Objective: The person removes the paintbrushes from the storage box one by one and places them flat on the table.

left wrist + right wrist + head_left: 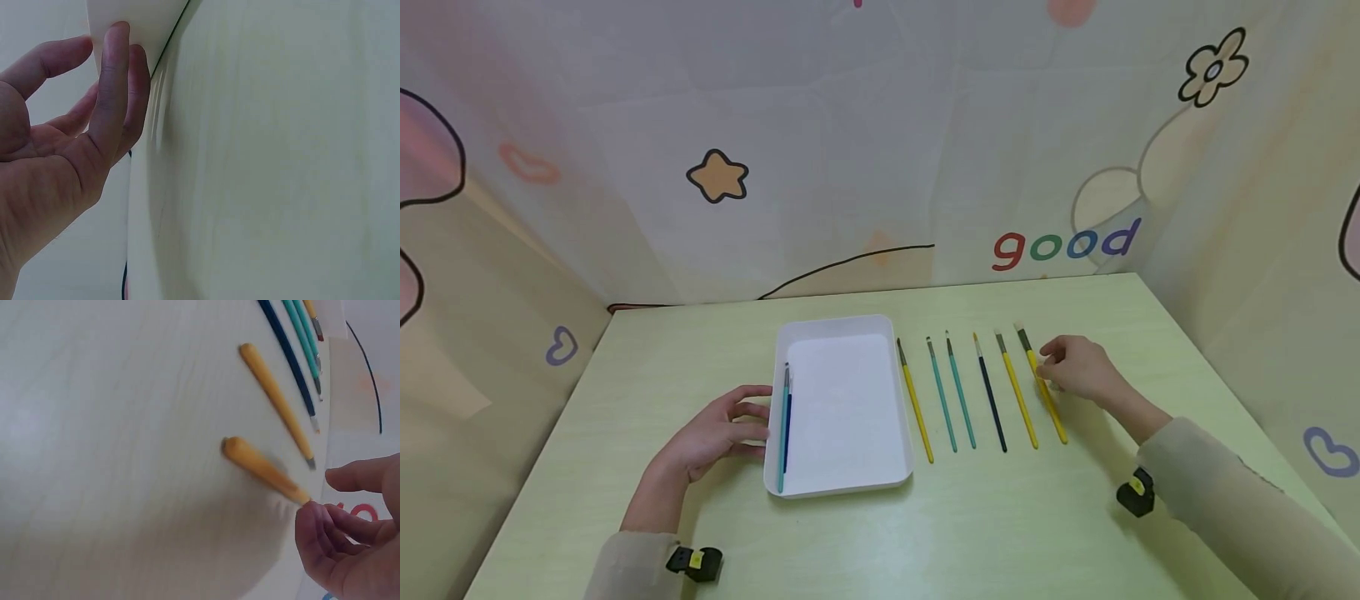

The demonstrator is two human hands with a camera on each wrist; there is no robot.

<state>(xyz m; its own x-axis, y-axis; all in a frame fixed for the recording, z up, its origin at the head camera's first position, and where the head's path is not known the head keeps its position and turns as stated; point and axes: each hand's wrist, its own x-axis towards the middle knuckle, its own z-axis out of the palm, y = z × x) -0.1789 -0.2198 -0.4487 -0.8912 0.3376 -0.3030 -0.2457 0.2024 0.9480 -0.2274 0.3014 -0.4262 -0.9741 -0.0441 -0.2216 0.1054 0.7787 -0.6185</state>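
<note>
My left hand [722, 429] has its fingertips against the left side of a white tray [850, 408]; in the left wrist view the fingers [112, 81] touch the tray's wall. Inside the tray, along its left side, lie a teal paintbrush [783, 442] and a dark blue one [788, 425]. At the right end of a row of brushes, my right hand [1078, 367] is at a thick yellow paintbrush [1050, 400]. Its bent fingers touch the handle, with the thumb apart from them in the right wrist view. The brush lies on the table, its upper part hidden there by the fingers.
Right of the tray lie a yellow brush [916, 404], two teal brushes [943, 400], a dark blue brush [992, 404] and another yellow brush [1020, 396], roughly parallel. A patterned cloth [850, 167] stands behind the pale table [1000, 525].
</note>
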